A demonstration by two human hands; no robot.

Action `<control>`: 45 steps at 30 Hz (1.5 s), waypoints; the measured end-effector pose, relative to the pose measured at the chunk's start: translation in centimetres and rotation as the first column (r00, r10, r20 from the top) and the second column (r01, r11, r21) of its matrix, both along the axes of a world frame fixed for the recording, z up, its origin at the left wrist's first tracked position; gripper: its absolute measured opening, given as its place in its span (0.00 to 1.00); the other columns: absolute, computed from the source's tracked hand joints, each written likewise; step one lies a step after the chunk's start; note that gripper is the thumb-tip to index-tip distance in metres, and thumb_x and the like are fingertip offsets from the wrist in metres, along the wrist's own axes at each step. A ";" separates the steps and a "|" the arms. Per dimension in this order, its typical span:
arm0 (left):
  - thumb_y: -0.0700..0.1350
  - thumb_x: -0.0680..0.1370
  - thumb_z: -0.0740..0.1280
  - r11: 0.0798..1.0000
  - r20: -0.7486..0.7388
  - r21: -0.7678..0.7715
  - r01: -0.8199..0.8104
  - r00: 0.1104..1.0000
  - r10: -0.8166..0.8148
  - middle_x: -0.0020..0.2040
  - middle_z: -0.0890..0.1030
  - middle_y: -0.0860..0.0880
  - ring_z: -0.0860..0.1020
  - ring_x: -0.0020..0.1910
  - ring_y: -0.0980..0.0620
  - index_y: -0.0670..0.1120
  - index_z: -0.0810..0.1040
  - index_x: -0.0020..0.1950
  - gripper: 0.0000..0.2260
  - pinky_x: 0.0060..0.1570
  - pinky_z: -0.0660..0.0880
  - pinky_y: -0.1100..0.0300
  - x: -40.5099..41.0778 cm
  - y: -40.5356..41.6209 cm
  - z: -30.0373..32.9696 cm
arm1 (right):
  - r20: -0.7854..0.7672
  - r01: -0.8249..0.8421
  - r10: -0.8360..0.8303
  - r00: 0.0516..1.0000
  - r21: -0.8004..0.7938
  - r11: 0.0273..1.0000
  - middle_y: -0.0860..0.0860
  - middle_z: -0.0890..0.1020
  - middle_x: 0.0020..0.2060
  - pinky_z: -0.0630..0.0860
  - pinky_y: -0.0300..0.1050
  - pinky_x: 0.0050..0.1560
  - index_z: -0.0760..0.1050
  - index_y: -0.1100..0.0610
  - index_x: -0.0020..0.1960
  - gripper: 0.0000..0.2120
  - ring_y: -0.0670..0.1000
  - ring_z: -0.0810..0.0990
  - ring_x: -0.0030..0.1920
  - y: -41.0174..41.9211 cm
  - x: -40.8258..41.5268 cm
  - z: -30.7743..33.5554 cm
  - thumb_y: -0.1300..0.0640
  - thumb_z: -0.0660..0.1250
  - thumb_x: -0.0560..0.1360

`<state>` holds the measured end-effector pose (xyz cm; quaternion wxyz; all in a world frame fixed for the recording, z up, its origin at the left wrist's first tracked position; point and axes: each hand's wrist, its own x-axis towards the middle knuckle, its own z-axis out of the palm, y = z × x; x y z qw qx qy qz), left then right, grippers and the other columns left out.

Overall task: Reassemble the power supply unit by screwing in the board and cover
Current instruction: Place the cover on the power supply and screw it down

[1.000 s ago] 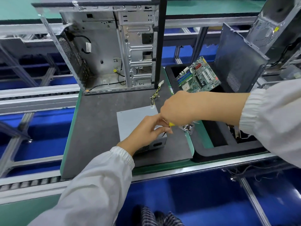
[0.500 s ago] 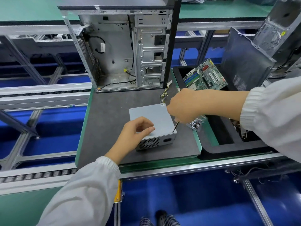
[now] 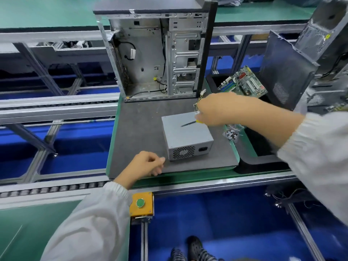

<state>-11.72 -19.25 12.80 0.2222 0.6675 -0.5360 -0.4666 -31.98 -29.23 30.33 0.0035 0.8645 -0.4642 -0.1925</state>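
While right hand (image 3: 216, 110) grips screwdriver (image 3: 189, 123) above power supply (image 3: 186, 136), left hand (image 3: 145, 163) loosely curled — motherboard (image 3: 243, 83) in black tray (image 3: 250, 162).

The left hand (image 3: 146, 163) is off the power supply unit (image 3: 186, 135) and now sits beside its near-left corner, fingers loosely curled. The right hand (image 3: 216, 110) has lifted the screwdriver (image 3: 189, 123), its tip now over the cover.

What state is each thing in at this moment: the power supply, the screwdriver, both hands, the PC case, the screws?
power supply unit: cover on, flat on the mat, fan grille toward the person.
screwdriver: held, tip above the unit's top.
right hand: grips the screwdriver.
left hand: off the unit, loosely curled, holding nothing.
PC case: upright, side open.
screws: bagged, beside the unit.
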 end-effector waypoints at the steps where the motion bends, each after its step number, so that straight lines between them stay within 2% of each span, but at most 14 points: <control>1: 0.50 0.80 0.66 0.997 0.063 0.081 -0.006 0.998 0.001 0.35 0.84 0.48 0.82 0.35 0.55 0.43 0.81 0.41 0.14 0.35 0.76 0.65 0.9 0.9 -0.9 | 0.119 0.001 -0.005 0.993 0.034 0.999 0.51 0.70 0.31 0.66 0.44 0.33 0.66 0.57 0.34 0.17 0.53 0.70 0.32 1.3 -0.2 -0.8 0.53 0.55 0.81; 4: 0.54 0.78 0.69 0.938 0.314 0.342 -0.053 0.947 -0.061 0.32 0.81 0.49 0.80 0.32 0.52 0.44 0.78 0.37 0.16 0.34 0.76 0.63 2.6 3.8 -4.5 | 0.429 0.069 -0.237 0.872 0.370 0.926 0.52 0.78 0.36 0.73 0.48 0.41 0.73 0.56 0.46 0.15 0.54 0.76 0.38 5.9 -0.6 -6.6 0.47 0.55 0.81; 7: 0.61 0.74 0.71 0.877 0.474 0.462 -0.134 0.873 -0.117 0.40 0.81 0.46 0.81 0.42 0.46 0.42 0.75 0.42 0.21 0.48 0.78 0.55 2.7 5.6 -7.7 | 0.540 0.045 -0.422 0.728 0.577 0.816 0.51 0.80 0.40 0.72 0.43 0.36 0.69 0.50 0.50 0.06 0.47 0.74 0.34 9.6 0.1 -12.5 0.47 0.58 0.80; 9: 0.59 0.73 0.72 0.870 0.510 0.456 -0.190 0.856 -0.080 0.53 0.82 0.42 0.81 0.53 0.44 0.39 0.77 0.54 0.25 0.55 0.77 0.53 2.6 6.3 -9.0 | 0.583 0.044 -0.440 0.683 0.568 0.822 0.50 0.79 0.41 0.71 0.42 0.36 0.68 0.47 0.50 0.04 0.48 0.75 0.37 10.5 0.3 -14.9 0.48 0.59 0.80; 11: 0.56 0.73 0.74 0.869 0.502 0.438 -0.232 0.865 -0.021 0.55 0.81 0.39 0.81 0.54 0.43 0.38 0.78 0.54 0.23 0.56 0.78 0.52 2.6 6.4 -9.5 | 0.602 0.039 -0.444 0.663 0.564 0.825 0.49 0.79 0.39 0.73 0.44 0.40 0.68 0.46 0.49 0.04 0.50 0.78 0.41 10.9 0.2 -15.7 0.47 0.58 0.80; 14: 0.49 0.74 0.74 0.858 0.391 0.450 -0.249 0.918 0.062 0.42 0.81 0.39 0.79 0.42 0.47 0.42 0.75 0.37 0.14 0.55 0.79 0.52 3.3 6.2 -9.3 | 0.616 0.013 -0.429 0.660 0.562 0.827 0.49 0.79 0.37 0.74 0.46 0.40 0.68 0.47 0.50 0.04 0.50 0.77 0.39 11.4 -0.3 -15.9 0.47 0.58 0.80; 20: 0.47 0.73 0.76 0.819 0.379 0.465 -0.336 0.912 0.158 0.30 0.80 0.48 0.75 0.27 0.53 0.43 0.76 0.33 0.14 0.44 0.79 0.59 3.7 6.2 -10.5 | 0.652 -0.040 -0.388 0.651 0.540 0.840 0.45 0.78 0.36 0.66 0.34 0.32 0.68 0.46 0.49 0.04 0.41 0.70 0.32 12.8 -1.5 -15.3 0.47 0.58 0.80; 24: 0.47 0.71 0.77 0.812 0.436 0.477 -0.336 0.893 0.114 0.26 0.81 0.49 0.77 0.25 0.53 0.44 0.75 0.36 0.13 0.42 0.81 0.58 3.5 5.9 -10.4 | 0.679 -0.046 -0.382 0.627 0.522 0.852 0.45 0.77 0.36 0.67 0.33 0.33 0.68 0.45 0.50 0.03 0.41 0.70 0.32 13.3 -2.1 -14.8 0.47 0.58 0.80; 27: 0.52 0.70 0.77 0.852 0.548 0.472 -0.227 0.832 -0.082 0.35 0.83 0.49 0.81 0.35 0.50 0.45 0.74 0.41 0.15 0.45 0.81 0.57 2.9 5.6 -8.7 | 0.699 -0.044 -0.374 0.609 0.501 0.864 0.44 0.78 0.36 0.68 0.34 0.34 0.68 0.44 0.52 0.02 0.41 0.71 0.33 13.2 -2.8 -14.2 0.47 0.58 0.80; 29: 0.49 0.72 0.75 0.892 0.581 0.435 -0.122 0.795 -0.174 0.31 0.81 0.50 0.82 0.33 0.50 0.46 0.74 0.38 0.12 0.38 0.79 0.60 1.4 4.6 -6.3 | 0.712 -0.042 -0.373 0.595 0.491 0.870 0.45 0.78 0.36 0.69 0.37 0.35 0.68 0.44 0.52 0.03 0.42 0.72 0.33 12.8 -3.8 -13.6 0.47 0.58 0.80; 32: 0.47 0.80 0.67 0.920 0.266 0.389 0.057 0.949 -0.172 0.27 0.80 0.48 0.79 0.24 0.54 0.43 0.79 0.32 0.17 0.25 0.73 0.65 -2.4 2.2 -1.9 | 0.740 -0.036 -0.384 0.552 0.481 0.876 0.46 0.78 0.34 0.68 0.36 0.33 0.70 0.45 0.51 0.04 0.42 0.71 0.30 12.0 -5.3 -12.3 0.47 0.59 0.79; 35: 0.49 0.82 0.63 0.964 -0.063 0.211 0.163 0.986 -0.153 0.32 0.83 0.45 0.79 0.27 0.53 0.41 0.82 0.38 0.18 0.26 0.72 0.66 -7.1 0.3 3.3 | 0.767 -0.016 -0.365 0.528 0.438 0.899 0.45 0.79 0.35 0.69 0.33 0.33 0.71 0.45 0.52 0.05 0.40 0.73 0.31 11.1 -7.2 -10.8 0.46 0.59 0.79; 40: 0.40 0.81 0.64 0.992 -0.461 -0.005 0.127 0.880 -0.115 0.39 0.84 0.43 0.82 0.36 0.52 0.42 0.81 0.48 0.07 0.33 0.77 0.63 -14.7 -3.0 7.8 | 0.828 0.078 -0.360 0.429 0.363 0.928 0.45 0.79 0.35 0.68 0.34 0.34 0.75 0.46 0.50 0.06 0.40 0.74 0.34 8.6 -12.8 -9.0 0.47 0.60 0.79; 45: 0.39 0.81 0.63 0.981 -0.605 -0.066 0.180 0.775 -0.183 0.47 0.85 0.44 0.83 0.44 0.51 0.42 0.80 0.58 0.09 0.38 0.79 0.61 -22.7 -7.8 9.0 | 0.838 0.238 -0.378 0.394 0.304 0.923 0.50 0.79 0.38 0.72 0.44 0.39 0.73 0.48 0.51 0.07 0.46 0.75 0.36 4.1 -20.8 -8.8 0.46 0.59 0.79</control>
